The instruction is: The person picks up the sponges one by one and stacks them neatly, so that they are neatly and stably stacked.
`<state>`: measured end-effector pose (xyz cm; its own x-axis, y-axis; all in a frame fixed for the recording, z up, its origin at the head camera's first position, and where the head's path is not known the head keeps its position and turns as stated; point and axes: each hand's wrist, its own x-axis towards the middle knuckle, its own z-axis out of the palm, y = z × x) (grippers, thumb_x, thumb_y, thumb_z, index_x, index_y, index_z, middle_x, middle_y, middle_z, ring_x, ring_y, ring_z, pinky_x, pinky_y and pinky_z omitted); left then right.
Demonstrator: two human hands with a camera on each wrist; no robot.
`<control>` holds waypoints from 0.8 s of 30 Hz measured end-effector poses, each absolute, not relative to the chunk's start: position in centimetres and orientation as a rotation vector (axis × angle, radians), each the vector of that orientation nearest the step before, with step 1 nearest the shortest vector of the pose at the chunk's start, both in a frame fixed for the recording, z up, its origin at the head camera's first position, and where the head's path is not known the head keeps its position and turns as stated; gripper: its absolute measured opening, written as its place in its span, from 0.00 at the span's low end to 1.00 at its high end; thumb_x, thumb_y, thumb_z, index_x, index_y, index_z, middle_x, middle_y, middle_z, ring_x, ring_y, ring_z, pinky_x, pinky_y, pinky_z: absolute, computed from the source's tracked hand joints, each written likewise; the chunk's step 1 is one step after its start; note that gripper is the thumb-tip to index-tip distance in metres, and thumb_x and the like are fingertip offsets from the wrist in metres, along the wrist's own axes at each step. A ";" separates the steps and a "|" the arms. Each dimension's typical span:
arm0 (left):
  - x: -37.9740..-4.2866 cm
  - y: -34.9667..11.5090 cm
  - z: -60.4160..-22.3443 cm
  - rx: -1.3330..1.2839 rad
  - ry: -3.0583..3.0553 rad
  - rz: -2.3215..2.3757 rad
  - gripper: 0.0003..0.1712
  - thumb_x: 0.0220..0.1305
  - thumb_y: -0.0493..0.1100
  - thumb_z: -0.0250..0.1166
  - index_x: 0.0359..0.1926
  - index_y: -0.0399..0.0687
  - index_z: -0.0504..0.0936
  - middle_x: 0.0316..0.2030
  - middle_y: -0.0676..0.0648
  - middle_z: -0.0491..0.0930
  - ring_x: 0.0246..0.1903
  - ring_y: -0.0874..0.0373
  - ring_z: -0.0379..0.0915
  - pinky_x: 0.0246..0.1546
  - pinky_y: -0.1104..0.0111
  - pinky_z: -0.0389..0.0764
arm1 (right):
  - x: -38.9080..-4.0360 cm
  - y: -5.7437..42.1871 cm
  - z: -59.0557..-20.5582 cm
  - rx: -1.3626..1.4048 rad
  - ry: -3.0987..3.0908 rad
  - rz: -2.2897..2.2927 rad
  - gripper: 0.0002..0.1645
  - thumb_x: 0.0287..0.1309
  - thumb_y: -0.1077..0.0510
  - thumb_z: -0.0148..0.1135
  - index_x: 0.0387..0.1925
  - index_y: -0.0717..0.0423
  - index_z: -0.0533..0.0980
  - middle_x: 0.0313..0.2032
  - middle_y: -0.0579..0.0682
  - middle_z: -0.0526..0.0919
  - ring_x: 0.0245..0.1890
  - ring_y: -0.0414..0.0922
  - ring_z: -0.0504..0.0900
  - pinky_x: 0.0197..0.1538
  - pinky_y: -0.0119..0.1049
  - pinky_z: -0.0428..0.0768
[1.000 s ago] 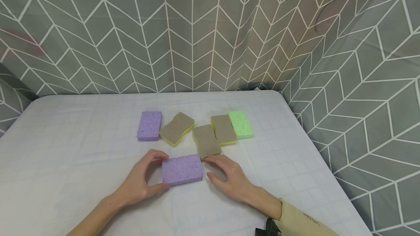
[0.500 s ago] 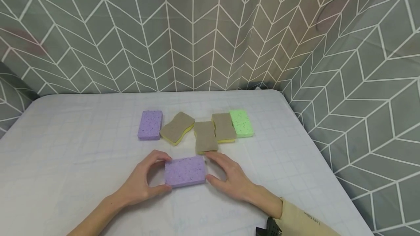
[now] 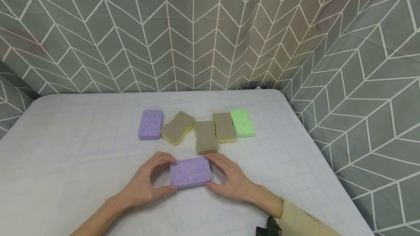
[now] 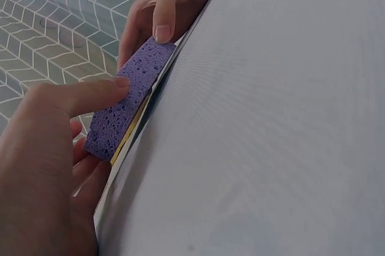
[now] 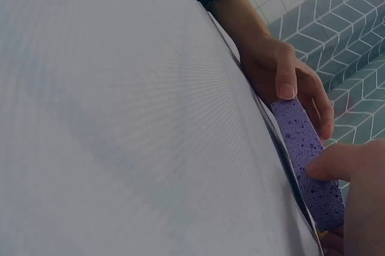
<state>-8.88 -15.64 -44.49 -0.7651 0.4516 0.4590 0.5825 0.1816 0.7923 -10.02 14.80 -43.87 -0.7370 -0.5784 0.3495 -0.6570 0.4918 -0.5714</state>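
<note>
A purple speckled sponge [image 3: 190, 172] lies crosswise in front of the person, held between both hands. My left hand [image 3: 149, 179] grips its left end, thumb on the near edge and fingers at the far corner. At the right end, my right hand [image 3: 231, 177] holds it the same way. Both wrist views show the thumbs on the near side of the purple sponge [image 4: 129, 103]. Just beyond my right fingertips lies a tan-topped yellow sponge [image 3: 206, 136]. Whether the held sponge touches the table cannot be told.
Behind stands a row: another purple sponge [image 3: 150, 125], a tilted tan-and-yellow sponge [image 3: 178, 127], a further tan-and-yellow sponge [image 3: 224, 126] and a green sponge [image 3: 242, 122]. They lie on a white-covered table [image 3: 82, 137]. A patterned grey curtain [image 3: 177, 32] closes the back and right side.
The held purple sponge has shifted right with my left hand, and my right hand has closed on its right end. The middle tan-topped sponge has straightened and moved slightly back.
</note>
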 end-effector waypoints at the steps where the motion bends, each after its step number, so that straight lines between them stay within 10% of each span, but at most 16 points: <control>1: -8.9 -15.6 -44.5 -1.012 -2.330 -1.650 0.39 0.43 0.36 0.82 0.58 0.44 0.75 0.55 0.46 0.75 0.58 0.59 0.72 0.65 0.73 0.72 | -10.0 14.8 -43.9 1.088 -2.613 1.077 0.46 0.49 0.50 0.74 0.70 0.54 0.67 0.65 0.49 0.74 0.67 0.47 0.72 0.69 0.44 0.72; 24: -8.8 -15.4 -44.8 -0.864 -2.443 -1.410 0.42 0.43 0.49 0.84 0.60 0.50 0.78 0.53 0.53 0.81 0.51 0.58 0.78 0.60 0.85 0.68 | -10.2 14.8 -43.9 1.025 -2.570 1.087 0.44 0.43 0.55 0.74 0.65 0.59 0.71 0.62 0.49 0.75 0.64 0.46 0.74 0.69 0.42 0.72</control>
<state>-8.81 -15.35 -44.77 -0.8117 0.3894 0.4352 0.5716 0.3771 0.7287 -10.17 14.77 -43.95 -0.7497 -0.5302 0.3960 -0.6534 0.4983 -0.5699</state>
